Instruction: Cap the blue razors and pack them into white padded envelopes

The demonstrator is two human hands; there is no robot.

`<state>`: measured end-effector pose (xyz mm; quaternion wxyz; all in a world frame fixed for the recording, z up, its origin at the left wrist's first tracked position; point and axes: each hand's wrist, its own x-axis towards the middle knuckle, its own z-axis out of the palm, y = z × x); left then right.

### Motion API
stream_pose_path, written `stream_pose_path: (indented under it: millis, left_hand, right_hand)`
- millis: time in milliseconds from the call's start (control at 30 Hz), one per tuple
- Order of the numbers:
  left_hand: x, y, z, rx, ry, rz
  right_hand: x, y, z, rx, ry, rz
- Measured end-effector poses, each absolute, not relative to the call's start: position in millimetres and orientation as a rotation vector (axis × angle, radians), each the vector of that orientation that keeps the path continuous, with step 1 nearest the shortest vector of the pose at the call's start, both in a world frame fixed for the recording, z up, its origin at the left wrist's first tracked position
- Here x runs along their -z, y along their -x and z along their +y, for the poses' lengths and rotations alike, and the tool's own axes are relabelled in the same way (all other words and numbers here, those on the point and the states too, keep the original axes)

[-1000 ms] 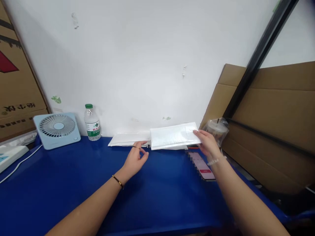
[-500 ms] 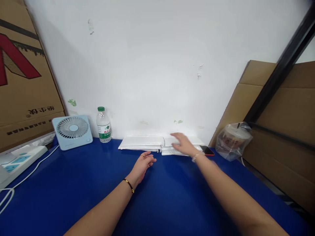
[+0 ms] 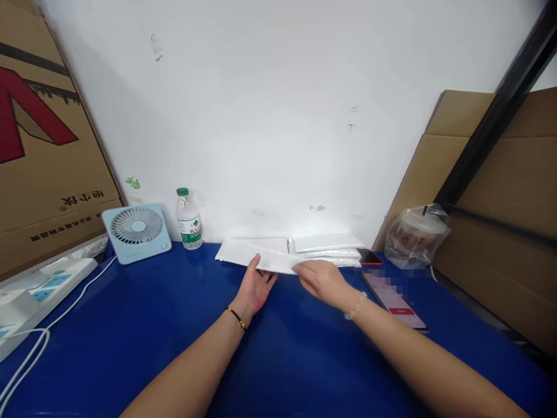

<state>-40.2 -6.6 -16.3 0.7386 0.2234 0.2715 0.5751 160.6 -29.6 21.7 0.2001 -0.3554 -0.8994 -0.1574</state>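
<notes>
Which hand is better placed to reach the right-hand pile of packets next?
Probably the right hand, gripping the right end of the held packet, nearer that pile than the left hand.

Surface (image 3: 278,360): uniform deep blue. Foremost packet (image 3: 278,262): plain white, as is the packet stack (image 3: 328,243) to its right. Fan (image 3: 138,227): pale blue. Bottle (image 3: 188,223): clear, with green cap (image 3: 183,191) and white-and-green label (image 3: 190,229). Carton (image 3: 39,180) at left: brown, bearing a bold red figure (image 3: 47,122) and black print (image 3: 82,198). Power strip (image 3: 56,287): white with light blue socket panels (image 3: 54,280). Nearer phone (image 3: 394,299): pink screen, red button (image 3: 400,312). Wall (image 3: 278,116): white, with green flecks (image 3: 133,183). Left wristband (image 3: 236,317): black and gold
</notes>
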Motion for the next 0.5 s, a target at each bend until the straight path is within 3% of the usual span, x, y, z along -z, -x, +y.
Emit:
stream_pose_path:
  millis: [133, 367, 500]
  left_hand:
    - [15.2, 41.1, -5.3, -1.474, -0.400, 0.673]
    - [-8.3, 34.6, -24.2, -1.730, -0.801, 0.667]
    - [-29.3, 34.1, -36.2, -1.765, -0.935, 0.658]
  right_hand:
    - [-12.7, -187.1, -67.7, 0.271, 0.855, -2.685]
    - [10.1, -204.5, -64.4, -0.413, 1.240, -2.399]
    - [21.8, -200.1, -55.1, -0.554, 1.294, -2.372]
